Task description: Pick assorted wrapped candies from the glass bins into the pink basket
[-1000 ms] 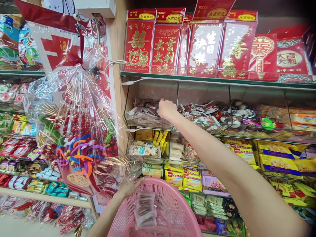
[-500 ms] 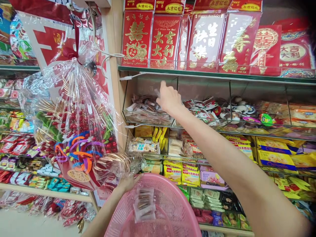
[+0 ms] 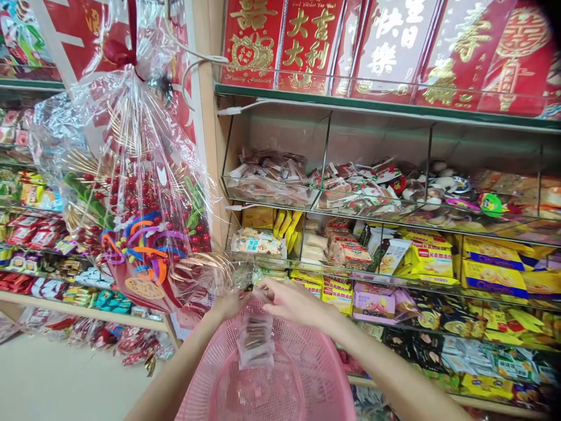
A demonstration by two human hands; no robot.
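Note:
My left hand (image 3: 232, 305) is closed at the far rim of a pink plastic basket (image 3: 324, 374). Over the same rim, my right hand (image 3: 291, 301) has its fingers curled in a pinch near the left one. A small clear packet (image 3: 262, 294) shows partly at its fingertips; the rest is hidden. Just below, a stack of small see-through packets (image 3: 256, 345) with brown contents lies against the basket's inner wall. Similar packets (image 3: 272, 175) fill the upper left shelf compartment.
Shelves of wrapped snacks (image 3: 432, 257) stand in front, split by clear dividers. Red envelopes (image 3: 307, 47) line the upper shelf. On the left hangs a cellophane-wrapped bouquet (image 3: 144, 216), close to my left hand. Pale floor (image 3: 65, 380) shows at lower left.
My right hand has come down from the upper left shelf compartment to the basket's rim, beside my left hand. The view has tilted down a little.

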